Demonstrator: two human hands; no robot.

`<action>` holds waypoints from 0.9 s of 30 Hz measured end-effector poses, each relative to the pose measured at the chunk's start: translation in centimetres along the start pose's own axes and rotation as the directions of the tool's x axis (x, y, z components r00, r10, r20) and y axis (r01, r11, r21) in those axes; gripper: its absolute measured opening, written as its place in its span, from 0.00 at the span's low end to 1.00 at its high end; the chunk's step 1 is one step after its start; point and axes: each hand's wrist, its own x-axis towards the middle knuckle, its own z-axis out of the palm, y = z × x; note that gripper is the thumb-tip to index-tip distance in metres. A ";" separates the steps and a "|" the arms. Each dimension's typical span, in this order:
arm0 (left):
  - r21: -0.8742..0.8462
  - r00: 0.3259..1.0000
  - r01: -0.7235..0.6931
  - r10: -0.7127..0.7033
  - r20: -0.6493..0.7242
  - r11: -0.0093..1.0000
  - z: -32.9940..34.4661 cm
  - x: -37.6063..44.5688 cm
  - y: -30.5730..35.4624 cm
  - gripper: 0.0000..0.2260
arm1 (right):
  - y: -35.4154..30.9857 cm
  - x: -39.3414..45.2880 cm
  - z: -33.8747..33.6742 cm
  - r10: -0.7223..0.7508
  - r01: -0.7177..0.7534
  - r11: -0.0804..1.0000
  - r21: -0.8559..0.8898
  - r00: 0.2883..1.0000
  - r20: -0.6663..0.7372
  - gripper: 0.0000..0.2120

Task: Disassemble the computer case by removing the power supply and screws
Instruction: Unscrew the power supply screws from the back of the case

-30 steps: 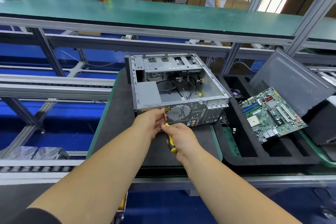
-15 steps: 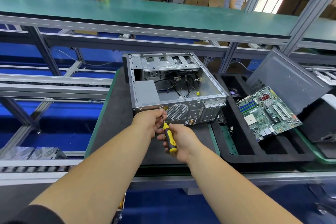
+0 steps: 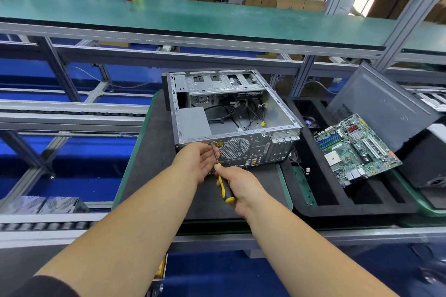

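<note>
Head-worn view, forward and downward

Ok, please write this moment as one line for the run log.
step: unscrewing rear panel | right hand: grips screwdriver, tip at screw | left hand: steadies shaft | computer case: open | power supply: inside

We see the computer case (image 3: pixel 231 113), bare grey metal, lying on its side with the open side up, loose cables inside. The power supply (image 3: pixel 195 123), a grey box, sits in its near-left corner.
</note>
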 end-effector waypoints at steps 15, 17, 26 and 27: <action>0.083 0.999 -0.040 0.042 -0.015 0.996 0.1 1.7 -0.5 0.06 | -0.4 0.6 0.1 -0.060 0.049 0.982 -0.183 0.997 -0.052 0.15; 0.092 0.998 -0.052 0.054 -0.013 0.994 0.0 1.8 -0.6 0.06 | -0.4 0.5 0.1 -0.063 0.056 0.980 -0.191 0.998 -0.030 0.15; 0.090 0.997 -0.074 0.077 -0.031 0.993 -0.1 2.1 -0.9 0.06 | -0.5 0.3 -1.0 -0.092 0.085 0.962 -0.260 0.996 -0.017 0.15; 0.080 0.996 -0.077 0.079 -0.031 0.994 0.0 2.1 -1.0 0.06 | -0.5 0.4 -1.1 -0.093 0.088 0.962 -0.257 0.996 -0.008 0.15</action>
